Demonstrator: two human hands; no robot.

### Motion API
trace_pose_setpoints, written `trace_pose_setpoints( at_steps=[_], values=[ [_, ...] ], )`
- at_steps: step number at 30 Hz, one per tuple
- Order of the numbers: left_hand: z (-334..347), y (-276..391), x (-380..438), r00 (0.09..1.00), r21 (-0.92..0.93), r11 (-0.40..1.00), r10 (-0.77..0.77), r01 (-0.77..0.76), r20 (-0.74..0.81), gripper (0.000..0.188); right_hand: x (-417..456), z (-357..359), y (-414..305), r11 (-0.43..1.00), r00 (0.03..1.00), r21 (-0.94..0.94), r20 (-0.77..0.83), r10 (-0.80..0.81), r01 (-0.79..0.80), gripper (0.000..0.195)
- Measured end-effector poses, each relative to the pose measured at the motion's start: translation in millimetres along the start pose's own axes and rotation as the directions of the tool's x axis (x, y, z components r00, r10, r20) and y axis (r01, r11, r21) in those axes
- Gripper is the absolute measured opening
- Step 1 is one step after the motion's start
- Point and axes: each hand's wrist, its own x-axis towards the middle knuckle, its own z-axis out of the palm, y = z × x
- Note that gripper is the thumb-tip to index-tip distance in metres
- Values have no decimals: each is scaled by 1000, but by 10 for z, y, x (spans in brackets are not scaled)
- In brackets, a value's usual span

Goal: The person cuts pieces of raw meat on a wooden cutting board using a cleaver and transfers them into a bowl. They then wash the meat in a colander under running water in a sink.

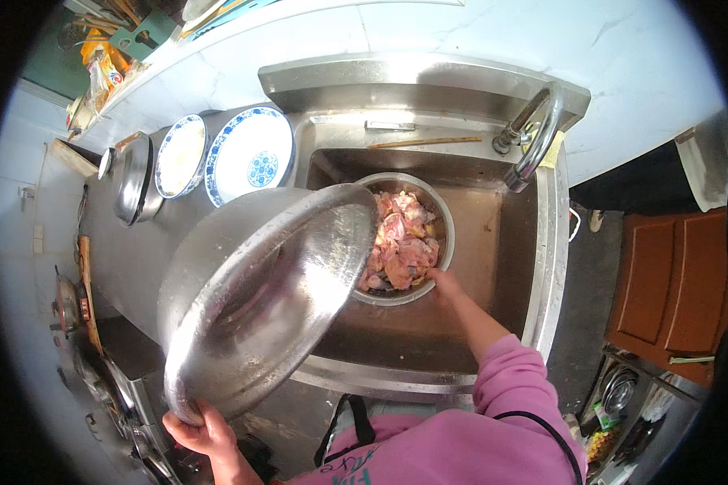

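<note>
My left hand (197,429) grips the near rim of a large metal basin (267,315), which is tilted with its open side facing right. The basin's inside is wet and shiny, with no food seen in it. Its far rim overlaps the left side of a smaller steel bowl (450,242) in the sink. Cut pieces of raw meat (403,245), pink with some skin and yellow fat, fill that bowl. At the bowl's right near rim is my right hand (441,284), its fingers on the rim and partly over the meat.
The stainless sink (485,242) has a curved faucet (543,136) at its back right. A wooden chopstick (424,142) lies on the back ledge. Left of the sink stand two blue-and-white dishes (218,139) and a dark metal pan (132,179). A brown cabinet (673,291) is at right.
</note>
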Motion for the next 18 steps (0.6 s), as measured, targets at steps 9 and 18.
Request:
trace_pose_setpoints(
  at_steps=[9, 18],
  values=[
    [-122, -337, 122, 997, 48, 996, 80, -80, 2, 19, -690, -162, -259, 998, 996, -10, -67, 67, -68, 39],
    [55, -285, 130, 993, -201, 977, 82, -64, 82, 14, -2405, -545, -764, 988, 967, -155, -253, -21, -19, 44]
  ],
)
